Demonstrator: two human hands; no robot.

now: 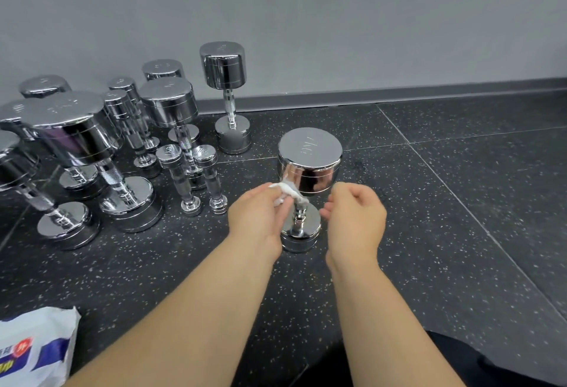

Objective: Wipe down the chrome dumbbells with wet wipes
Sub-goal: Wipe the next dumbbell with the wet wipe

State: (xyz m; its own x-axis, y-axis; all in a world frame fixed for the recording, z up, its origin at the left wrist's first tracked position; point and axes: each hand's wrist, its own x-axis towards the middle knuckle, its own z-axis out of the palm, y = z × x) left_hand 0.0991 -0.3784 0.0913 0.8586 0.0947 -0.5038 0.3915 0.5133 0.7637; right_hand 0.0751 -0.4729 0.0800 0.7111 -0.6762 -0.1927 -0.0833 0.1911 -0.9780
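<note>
Dumbbell (310,162) standing on end on the speckled rubber floor (429,202), apart from the other chrome dumbbells (92,141), which are grouped upright to the left along the wall (306,18). The separation probably marks it as the piece in hand, and standing it on end exposes the handle (299,216) and both heads all round without lifting the weight.

Left hand (260,214): forearm reaching forward and wrist nearly straight. Its fingers (283,210) are clamped on a bunched white wet wipe (288,194), which is pressed against the top of the handle, just under the upper head.

Right hand (352,211): on the opposite side of the handle, just beside it. Its fingers (326,211) are curled inward toward the handle and no object is visible in them. Contact with the chrome cannot be confirmed. This position would suit steadying the dumbbell or taking the free end of the wipe.

Pack of wipes (33,350): lying on the floor at lower left, near the left elbow, presumably kept close for a fresh sheet.
</note>
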